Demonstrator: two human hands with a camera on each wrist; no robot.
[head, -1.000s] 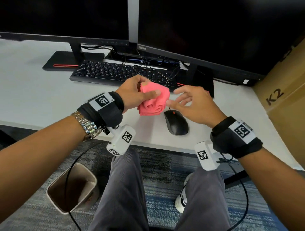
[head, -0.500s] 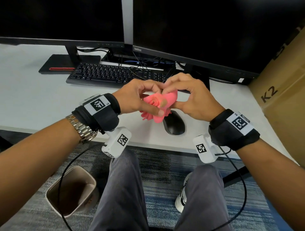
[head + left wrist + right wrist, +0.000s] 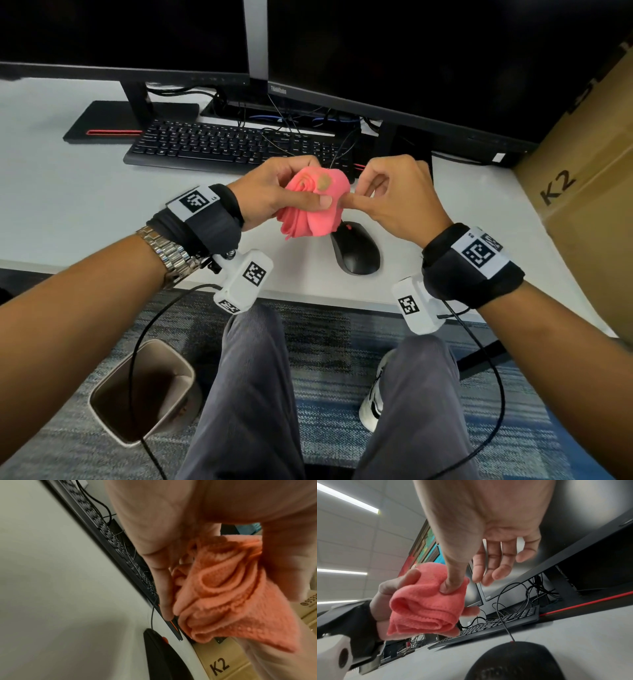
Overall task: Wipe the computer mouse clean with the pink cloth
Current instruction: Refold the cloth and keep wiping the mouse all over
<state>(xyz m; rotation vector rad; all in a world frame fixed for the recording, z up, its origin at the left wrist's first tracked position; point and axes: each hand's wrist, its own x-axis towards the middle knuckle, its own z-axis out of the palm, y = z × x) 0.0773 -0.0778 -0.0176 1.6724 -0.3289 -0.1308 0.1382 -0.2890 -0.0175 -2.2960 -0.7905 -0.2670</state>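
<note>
Head view, left hand (image 3: 274,195) clutching the bunched pink cloth (image 3: 311,212), raised near the computer mouse (image 3: 358,251) lying on the white desk (image 3: 68,205), right hand (image 3: 400,198) alongside, left wrist view, cloth folds held between thumb and fingers, right wrist view, right thumb pressing into the cloth, other fingers loosely curled, clear of it.

Pink cloth (image 3: 310,205): soft fleecy knit, looped nap, matt. Mouse (image 3: 356,250): smooth matt black plastic. Keyboard (image 3: 219,147): matt black plastic. Desk (image 3: 68,192): smooth, pale, low sheen, probably laminate. Watch band (image 3: 168,255): polished metal links. Box (image 3: 589,178): plain brown cardboard, matt.
</note>
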